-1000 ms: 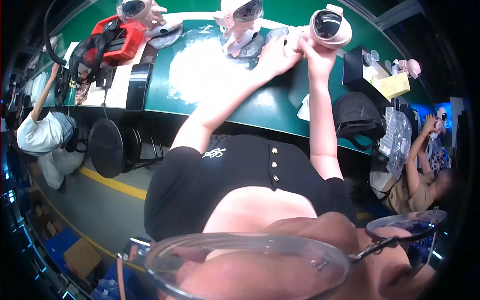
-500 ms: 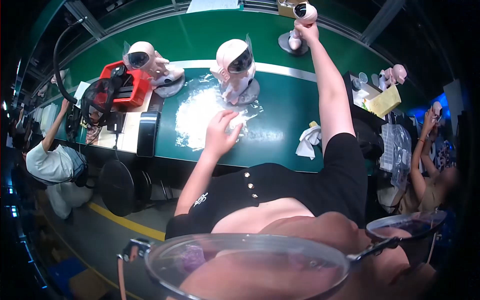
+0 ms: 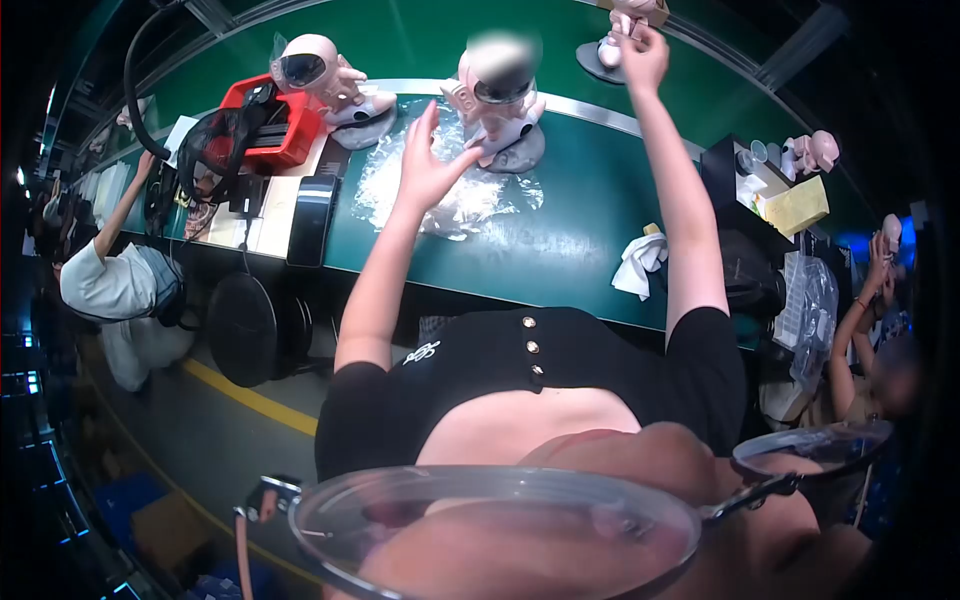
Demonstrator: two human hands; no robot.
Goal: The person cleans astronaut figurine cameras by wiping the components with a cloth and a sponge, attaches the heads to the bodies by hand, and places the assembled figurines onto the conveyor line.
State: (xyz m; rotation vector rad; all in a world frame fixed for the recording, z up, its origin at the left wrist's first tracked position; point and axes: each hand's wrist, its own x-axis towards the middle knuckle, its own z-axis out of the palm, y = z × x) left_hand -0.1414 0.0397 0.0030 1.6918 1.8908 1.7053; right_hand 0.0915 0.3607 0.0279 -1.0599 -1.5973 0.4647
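A white-and-pink astronaut figurine point(image 3: 494, 100) with a dark visor and grey round base stands upright on the green table. Its head is blurred and seems to have clear film about it. My left hand point(image 3: 432, 172) is open beside it, thumb and fingers spread, over crumpled clear plastic film point(image 3: 390, 190). Far off at the upper right, my right hand point(image 3: 645, 58) is beside another astronaut figurine point(image 3: 609, 52) on the green strip. Its fingers are bent but apart, with the fingertips at the figurine's side. The top of that figurine is cut off by the frame.
A third astronaut figurine point(image 3: 318, 70) stands behind a red bin point(image 3: 295, 140) at the left. A white cloth point(image 3: 638, 266) lies near the front edge. At the right are a yellow pad point(image 3: 796, 206) and one more figurine point(image 3: 812, 152). Other people sit at both sides.
My left hand has moved up towards the near figurine and spread its fingers. My right hand has loosened from around the far figurine and sits at its right side. The view has shifted slightly.
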